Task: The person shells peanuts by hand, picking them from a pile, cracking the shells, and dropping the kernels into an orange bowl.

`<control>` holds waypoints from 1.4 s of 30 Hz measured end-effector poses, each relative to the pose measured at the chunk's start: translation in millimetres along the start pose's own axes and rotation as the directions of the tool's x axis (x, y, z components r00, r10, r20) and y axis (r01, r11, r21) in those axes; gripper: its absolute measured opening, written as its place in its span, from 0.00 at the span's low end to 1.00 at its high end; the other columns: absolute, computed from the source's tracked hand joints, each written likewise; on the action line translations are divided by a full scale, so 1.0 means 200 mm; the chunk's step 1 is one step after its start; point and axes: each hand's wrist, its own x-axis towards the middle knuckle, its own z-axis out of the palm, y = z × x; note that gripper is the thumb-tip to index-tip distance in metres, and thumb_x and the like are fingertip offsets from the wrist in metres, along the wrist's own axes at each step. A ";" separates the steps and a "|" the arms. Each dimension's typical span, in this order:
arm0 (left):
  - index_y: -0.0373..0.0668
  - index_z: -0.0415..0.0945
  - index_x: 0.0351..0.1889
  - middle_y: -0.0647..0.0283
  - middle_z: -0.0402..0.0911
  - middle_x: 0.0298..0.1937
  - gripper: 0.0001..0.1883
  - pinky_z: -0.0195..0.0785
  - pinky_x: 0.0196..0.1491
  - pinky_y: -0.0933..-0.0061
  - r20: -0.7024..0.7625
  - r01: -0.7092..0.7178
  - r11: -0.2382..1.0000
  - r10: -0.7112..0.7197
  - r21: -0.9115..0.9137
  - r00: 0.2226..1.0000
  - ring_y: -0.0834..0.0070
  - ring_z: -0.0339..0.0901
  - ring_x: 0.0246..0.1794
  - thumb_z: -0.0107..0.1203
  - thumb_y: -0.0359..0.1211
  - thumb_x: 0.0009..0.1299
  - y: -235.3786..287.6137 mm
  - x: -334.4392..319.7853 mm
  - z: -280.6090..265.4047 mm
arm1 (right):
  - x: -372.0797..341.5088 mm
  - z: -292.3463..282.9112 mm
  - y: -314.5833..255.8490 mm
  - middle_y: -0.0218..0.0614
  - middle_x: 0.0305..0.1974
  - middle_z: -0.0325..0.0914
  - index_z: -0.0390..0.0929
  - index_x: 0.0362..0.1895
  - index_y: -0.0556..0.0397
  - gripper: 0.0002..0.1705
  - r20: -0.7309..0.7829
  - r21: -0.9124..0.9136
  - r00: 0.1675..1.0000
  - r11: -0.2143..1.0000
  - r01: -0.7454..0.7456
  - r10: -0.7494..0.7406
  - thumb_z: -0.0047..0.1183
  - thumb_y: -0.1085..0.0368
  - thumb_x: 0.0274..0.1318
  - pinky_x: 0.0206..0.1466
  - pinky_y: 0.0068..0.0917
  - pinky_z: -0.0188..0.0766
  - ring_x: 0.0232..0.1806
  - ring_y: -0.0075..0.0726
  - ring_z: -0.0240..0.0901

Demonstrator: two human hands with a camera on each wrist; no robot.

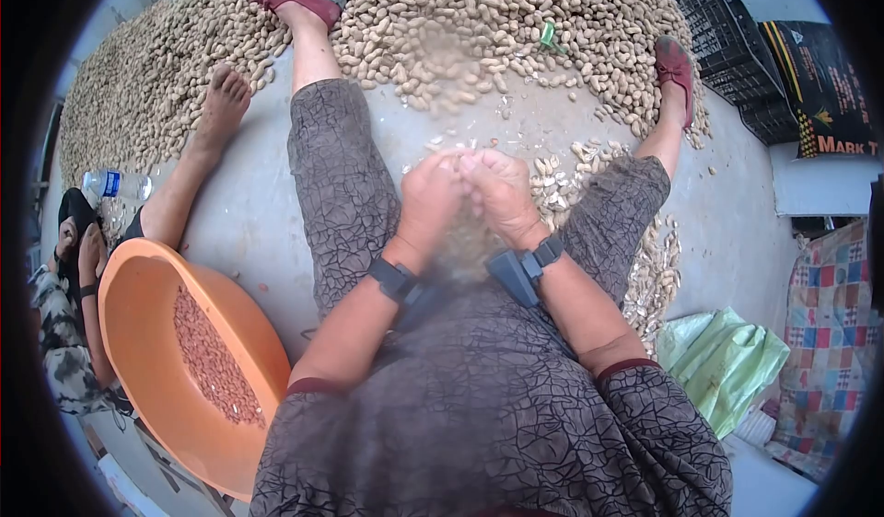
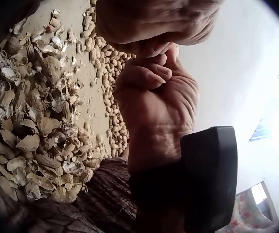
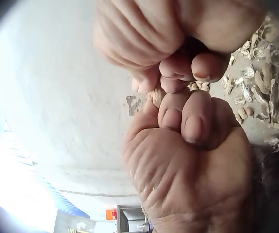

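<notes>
Both hands meet in front of the lap, fingertips together. In the right wrist view a bit of pale tan peanut [image 3: 155, 95] shows between their fingertips, mostly covered by the fingers. My left hand [image 1: 431, 202] pinches it from one side with curled fingers. From the other side my right hand [image 1: 502, 190] pinches it, its fingers also bent inward. Below the hands, on the floor between the legs, lies a heap of broken peanut shells [image 2: 37, 141], also seen beside the right leg in the head view.
A large pile of unshelled peanuts [image 1: 460, 20] spreads across the floor ahead. At left stands an orange basin [image 1: 138, 333] holding reddish shelled kernels [image 1: 212, 360], beside another person's bare leg [image 1: 198, 158]. A black crate [image 1: 737, 66] and a green sack [image 1: 723, 360] lie at right.
</notes>
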 end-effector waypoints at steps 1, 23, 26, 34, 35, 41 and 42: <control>0.35 0.75 0.45 0.70 0.72 0.26 0.14 0.53 0.19 0.88 0.001 -0.004 0.999 0.004 -0.031 1.000 0.90 0.59 0.17 0.37 0.27 0.69 -0.02 0.01 0.00 | 0.00 0.00 0.00 0.26 0.21 0.70 0.76 0.33 0.57 0.10 -0.004 -0.024 1.000 1.000 0.008 -0.008 0.51 0.63 0.59 0.16 0.13 0.59 0.16 0.13 0.61; 0.42 0.71 0.30 0.68 0.71 0.21 0.12 0.49 0.14 0.85 0.106 0.369 0.903 -0.354 -0.219 0.929 0.83 0.64 0.14 0.45 0.38 0.72 -0.12 0.09 -0.12 | -0.01 0.00 -0.05 0.43 0.22 0.76 0.74 0.25 0.56 0.11 0.325 -0.754 0.842 0.420 0.506 -0.431 0.57 0.62 0.50 0.25 0.31 0.69 0.20 0.39 0.74; 0.42 0.72 0.31 0.68 0.71 0.22 0.11 0.50 0.14 0.87 0.107 0.422 0.876 -0.408 -0.232 0.907 0.84 0.65 0.16 0.45 0.37 0.72 -0.09 0.08 -0.11 | 0.02 -0.04 -0.01 0.44 0.23 0.76 0.74 0.23 0.55 0.12 0.411 -0.788 0.755 0.217 0.575 -0.511 0.58 0.60 0.49 0.25 0.33 0.69 0.21 0.46 0.74; 0.37 0.73 0.45 0.74 0.68 0.22 0.09 0.46 0.14 0.90 0.290 0.434 0.871 -0.364 -0.231 0.885 0.91 0.56 0.15 0.48 0.32 0.72 -0.05 0.08 -0.15 | 0.00 -0.06 -0.04 0.35 0.20 0.74 0.75 0.26 0.61 0.13 -0.022 -0.310 0.986 0.939 0.150 -0.165 0.53 0.62 0.55 0.24 0.27 0.67 0.21 0.25 0.72; 0.36 0.72 0.48 0.76 0.66 0.21 0.12 0.44 0.14 0.90 0.258 0.425 0.888 -0.375 -0.177 0.890 0.91 0.54 0.14 0.49 0.33 0.71 -0.02 0.07 -0.16 | 0.02 -0.09 -0.03 0.33 0.21 0.74 0.75 0.26 0.60 0.14 -0.053 -0.297 0.993 0.951 0.086 -0.106 0.55 0.61 0.54 0.26 0.27 0.69 0.22 0.22 0.71; 0.32 0.69 0.55 0.78 0.61 0.17 0.18 0.42 0.15 0.89 0.118 0.296 0.950 -0.307 0.103 0.944 0.92 0.51 0.12 0.48 0.36 0.73 0.23 0.06 -0.22 | 0.10 -0.22 -0.01 0.45 0.26 0.77 0.75 0.28 0.58 0.13 -0.134 -0.854 0.984 0.518 -0.052 -0.121 0.56 0.60 0.48 0.35 0.35 0.72 0.26 0.42 0.75; 0.32 0.69 0.55 0.78 0.61 0.17 0.18 0.42 0.15 0.89 0.114 0.303 0.947 -0.314 0.107 0.943 0.92 0.51 0.12 0.48 0.36 0.73 0.26 0.07 -0.26 | 0.10 -0.22 -0.01 0.45 0.26 0.77 0.75 0.28 0.58 0.13 -0.135 -0.851 0.984 0.523 -0.056 -0.115 0.56 0.60 0.48 0.35 0.35 0.72 0.26 0.42 0.75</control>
